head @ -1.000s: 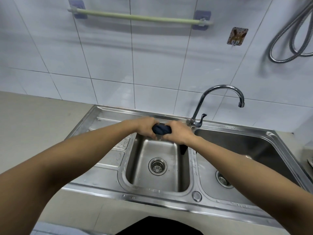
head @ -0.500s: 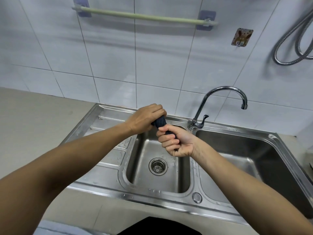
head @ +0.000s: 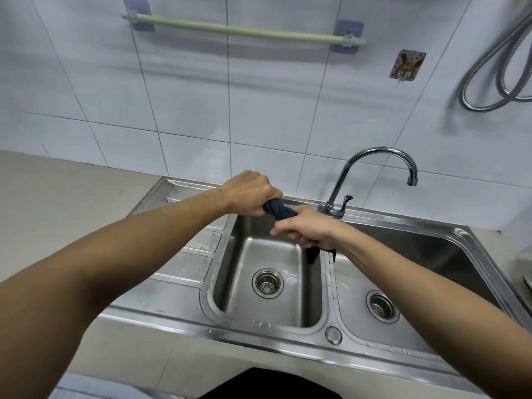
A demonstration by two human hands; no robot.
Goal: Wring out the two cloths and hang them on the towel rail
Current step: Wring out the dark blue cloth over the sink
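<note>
A dark blue cloth (head: 279, 211) is twisted into a tight rope between both hands above the small left basin of the steel sink (head: 178, 300). My left hand (head: 250, 194) grips its far end. My right hand (head: 308, 230) grips the near end, and a dark tail of cloth hangs below it over the divider between the basins. The pale green towel rail (head: 244, 30) is bare on the tiled wall above. I see only this one cloth.
A chrome tap (head: 374, 168) arcs over the right basin. A small hook plate (head: 407, 64) and a coiled metal hose (head: 501, 70) are on the wall at right. Beige counter (head: 57, 197) lies left of the sink.
My right hand has turned from palm-up to knuckles-up on the cloth, and a tail of cloth now hangs below it. My left hand has stayed over the basin's far edge.
</note>
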